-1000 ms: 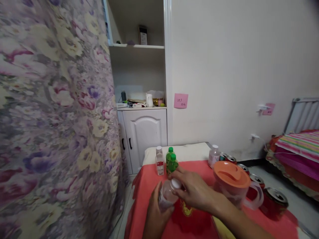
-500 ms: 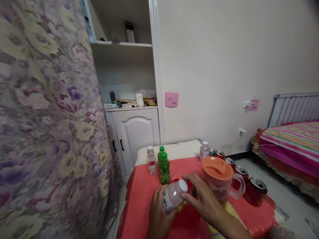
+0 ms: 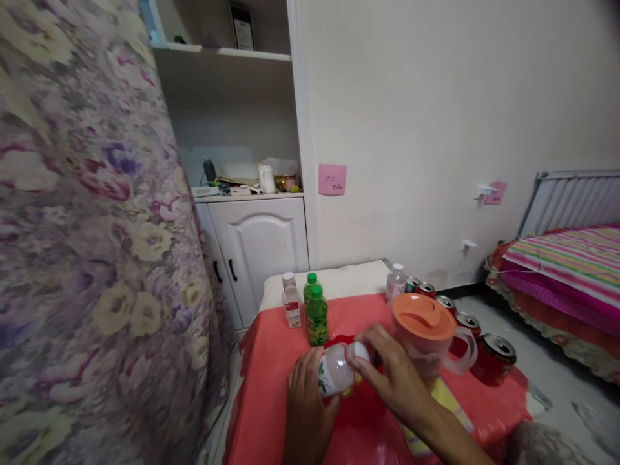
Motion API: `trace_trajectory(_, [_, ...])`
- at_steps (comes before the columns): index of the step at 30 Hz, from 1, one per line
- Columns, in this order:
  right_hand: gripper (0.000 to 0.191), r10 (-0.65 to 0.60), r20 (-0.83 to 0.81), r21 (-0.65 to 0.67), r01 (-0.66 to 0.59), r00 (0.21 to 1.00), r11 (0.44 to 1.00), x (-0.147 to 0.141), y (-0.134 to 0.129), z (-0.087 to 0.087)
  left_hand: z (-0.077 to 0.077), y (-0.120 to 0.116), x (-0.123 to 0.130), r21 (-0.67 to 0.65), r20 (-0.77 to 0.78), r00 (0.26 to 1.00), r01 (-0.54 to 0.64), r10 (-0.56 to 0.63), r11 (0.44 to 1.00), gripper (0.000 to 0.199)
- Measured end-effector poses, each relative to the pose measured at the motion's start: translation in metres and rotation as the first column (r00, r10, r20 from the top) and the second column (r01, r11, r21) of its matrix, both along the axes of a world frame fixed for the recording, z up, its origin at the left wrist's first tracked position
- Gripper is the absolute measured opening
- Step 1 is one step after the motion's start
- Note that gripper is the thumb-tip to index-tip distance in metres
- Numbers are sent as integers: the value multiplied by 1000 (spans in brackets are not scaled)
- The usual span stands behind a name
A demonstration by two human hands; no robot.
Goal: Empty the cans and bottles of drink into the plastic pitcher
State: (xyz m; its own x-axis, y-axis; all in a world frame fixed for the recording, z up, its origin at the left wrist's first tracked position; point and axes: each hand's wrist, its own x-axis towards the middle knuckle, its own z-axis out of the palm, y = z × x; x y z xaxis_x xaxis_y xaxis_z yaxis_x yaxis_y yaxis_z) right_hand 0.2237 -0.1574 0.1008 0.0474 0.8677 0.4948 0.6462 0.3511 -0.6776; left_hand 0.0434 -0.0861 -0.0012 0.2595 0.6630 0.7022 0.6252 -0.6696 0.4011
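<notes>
My left hand (image 3: 306, 391) wraps round the body of a clear plastic bottle (image 3: 335, 369) with a leafy label. The bottle is tilted, its neck pointing right. At that end, the thumb and fingers of my right hand (image 3: 394, 371) are closed about the white bottle cap (image 3: 358, 352), which is still on the neck. Below the bottle lies a red thing (image 3: 361, 410) with yellow marks, partly hidden by my hands. A clear pitcher (image 3: 426, 352) with an orange lid stands just right of my right hand.
On the red-covered table (image 3: 271, 374), two green bottles (image 3: 317, 320) and a white-capped bottle (image 3: 291, 303) stand behind my left hand. Another bottle (image 3: 396, 284) and several drink cans (image 3: 495, 360) line the right side. A yellow cloth-like item (image 3: 448, 403) lies under my right forearm.
The bottle has tipped closer to level, its cap end lying further right. My right thumb and fingers have closed in around the cap. The camera view has shifted slightly.
</notes>
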Motion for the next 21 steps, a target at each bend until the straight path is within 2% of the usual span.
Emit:
trace_trajectory(4, [11, 42, 19, 1, -42, 999, 999, 4, -1, -1, 5, -2, 1, -61, 40, 999, 35, -33, 998, 62])
trace_trajectory(7, [20, 115, 19, 34, -115, 993, 993, 7, -3, 2, 15, -5, 3, -195, 122, 990, 88, -64, 977, 59])
trace_trajectory(10, [28, 228, 38, 52, -230, 973, 972, 12, -7, 9, 26, -9, 4, -359, 210, 970, 194, -124, 913, 62])
trace_trajectory(13, [33, 311, 59, 17, -312, 949, 950, 17, -9, 17, 35, -11, 4, -450, 264, 950, 277, -170, 849, 67])
trace_trajectory(15, [38, 288, 42, -9, -288, 957, 958, 18, -9, 20, 37, -12, 4, -475, 284, 945, 286, -163, 832, 68])
trace_trajectory(17, [40, 199, 4, -23, -199, 980, 980, 17, -6, 20, 37, -13, 5, -483, 298, 941, 292, -158, 826, 67])
trace_trajectory(19, [30, 94, -16, -33, -94, 995, 995, 15, -4, 18, 36, -13, 6, -479, 308, 938, 300, -161, 825, 64])
trace_trajectory(21, [18, 40, -7, -39, -40, 999, 998, 13, -3, 17, 35, -13, 7, -476, 308, 938, 296, -159, 828, 64])
